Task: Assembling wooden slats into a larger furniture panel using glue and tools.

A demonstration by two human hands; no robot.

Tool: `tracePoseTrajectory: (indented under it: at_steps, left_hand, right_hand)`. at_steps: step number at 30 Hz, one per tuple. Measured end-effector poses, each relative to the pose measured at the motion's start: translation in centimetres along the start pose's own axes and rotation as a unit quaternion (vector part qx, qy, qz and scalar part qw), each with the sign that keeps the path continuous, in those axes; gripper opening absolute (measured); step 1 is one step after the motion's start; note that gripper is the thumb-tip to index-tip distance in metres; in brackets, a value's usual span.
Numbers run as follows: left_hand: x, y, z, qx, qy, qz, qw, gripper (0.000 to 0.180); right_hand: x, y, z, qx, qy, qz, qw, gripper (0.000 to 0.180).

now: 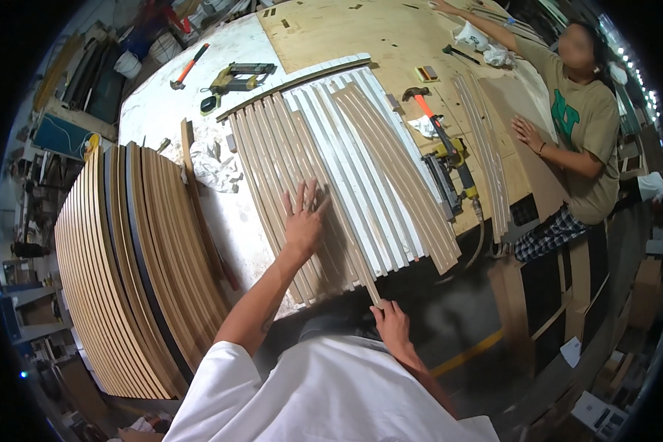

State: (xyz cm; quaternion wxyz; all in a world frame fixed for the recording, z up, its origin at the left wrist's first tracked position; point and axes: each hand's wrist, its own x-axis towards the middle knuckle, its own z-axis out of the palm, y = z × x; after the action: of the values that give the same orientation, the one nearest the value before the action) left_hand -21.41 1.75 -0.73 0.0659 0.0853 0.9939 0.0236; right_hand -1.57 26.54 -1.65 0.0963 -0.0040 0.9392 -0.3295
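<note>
My left hand (303, 225) lies with its fingers spread on a row of brown wooden slats (272, 162) set side by side on the table. At the table's near edge my right hand (393, 324) is closed on the end of a slat (358, 254) that sticks out past the others. Right of it, a white grooved jig (368, 184) shows bare white strips. Several loose brown slats with pale lines (401, 177) lie across the jig's right part. A wooden bar (295, 85) runs along the far ends of the row.
Slatted panels (88, 272) are stacked at the left. Nail guns (239, 76) (453, 177) and hammers (190, 66) (429, 118) lie on the table (331, 33). A co-worker (586, 125) stands at the right, one hand on a brown board (508, 103). A hose (479, 236) hangs over the edge.
</note>
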Motion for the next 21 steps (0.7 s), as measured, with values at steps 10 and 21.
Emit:
tracePoseTrajectory:
  at_steps: [10, 21]
  left_hand:
    - [4.2, -1.2, -2.9, 0.058, -0.084, 0.038, 0.994, 0.046]
    - [8.3, -5.7, -3.3, -0.008, 0.009, 0.012, 1.0, 0.056]
  right_hand:
    - [1.2, 3.5, 5.0, 0.5, 0.031, 0.251, 0.828, 0.035]
    - [4.7, 3.7, 7.0, 0.538, -0.006, 0.243, 0.807, 0.036]
